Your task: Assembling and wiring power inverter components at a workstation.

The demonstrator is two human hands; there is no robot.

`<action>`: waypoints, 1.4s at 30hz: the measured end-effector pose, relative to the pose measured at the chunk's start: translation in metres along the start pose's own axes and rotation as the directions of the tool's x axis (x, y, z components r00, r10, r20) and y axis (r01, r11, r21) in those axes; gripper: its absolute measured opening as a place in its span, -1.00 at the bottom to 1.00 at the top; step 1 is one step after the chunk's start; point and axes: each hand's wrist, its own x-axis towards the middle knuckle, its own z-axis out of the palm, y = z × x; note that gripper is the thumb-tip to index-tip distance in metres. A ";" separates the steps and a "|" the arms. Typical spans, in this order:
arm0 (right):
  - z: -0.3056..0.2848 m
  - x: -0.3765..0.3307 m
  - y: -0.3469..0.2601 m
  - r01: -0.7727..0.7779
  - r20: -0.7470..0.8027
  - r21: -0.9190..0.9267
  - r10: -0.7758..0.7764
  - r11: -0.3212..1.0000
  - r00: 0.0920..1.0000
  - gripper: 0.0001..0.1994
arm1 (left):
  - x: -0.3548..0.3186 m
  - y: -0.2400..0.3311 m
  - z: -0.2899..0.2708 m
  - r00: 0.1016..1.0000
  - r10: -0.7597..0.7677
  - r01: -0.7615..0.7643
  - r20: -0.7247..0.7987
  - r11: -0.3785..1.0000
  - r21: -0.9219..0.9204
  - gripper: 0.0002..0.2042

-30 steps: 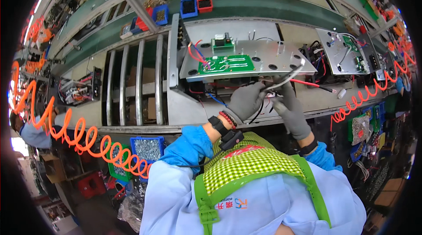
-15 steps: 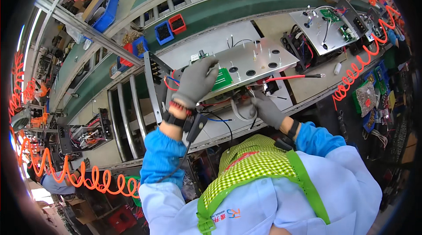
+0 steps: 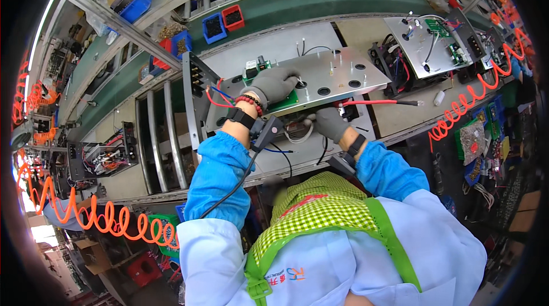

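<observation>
A silver metal plate (image 3: 374, 77) with round black-rimmed holes and upright posts lies over a chassis on the bench. My left hand (image 3: 275, 85), in a grey glove, reaches across the plate. Its fingertips are pinched together at one of the holes, with a small pale tip at them that I cannot make out. Under the plate's near edge, my gloved right hand (image 3: 333, 123) has its fingers closed at a looped whitish cable (image 3: 307, 134). A red cable (image 3: 383, 102) sticks out to the right above that hand. Part of a green circuit board (image 3: 293, 99) shows beneath my left hand.
A second chassis with a metal plate (image 3: 423, 57) stands to the right. Blue (image 3: 214, 28) and red (image 3: 233, 17) bins of small parts sit behind the work. Metal rollers (image 3: 162, 140) lie left; orange coiled air hoses (image 3: 114, 223) hang at both sides.
My left hand has moved right and lowered its fingers to a hole in the plate. My right hand has shifted left and up toward the plate's edge, and the whitish cable loop has drawn up closer underneath.
</observation>
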 end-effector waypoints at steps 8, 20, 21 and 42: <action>-0.022 -0.012 -0.022 0.235 -0.049 -0.533 -0.307 0.813 0.950 -0.72 | -0.009 0.006 -0.005 0.948 -0.034 0.041 -0.315 0.999 0.015 -0.79; -0.004 -0.065 -0.030 -0.189 -0.209 -0.243 0.139 0.951 0.968 -0.57 | -0.100 0.014 -0.060 0.420 0.208 0.270 -0.883 0.901 0.340 -0.52; 0.003 -0.063 -0.016 -0.196 -0.273 -0.292 0.114 0.936 0.955 -0.55 | -0.107 0.026 -0.054 0.420 0.129 0.149 -0.898 0.966 0.209 -0.54; 0.006 -0.011 -0.027 0.123 0.026 -0.862 -0.200 0.493 0.979 -0.65 | -0.253 -0.029 0.090 0.598 -0.202 0.378 -0.775 0.925 0.051 -0.63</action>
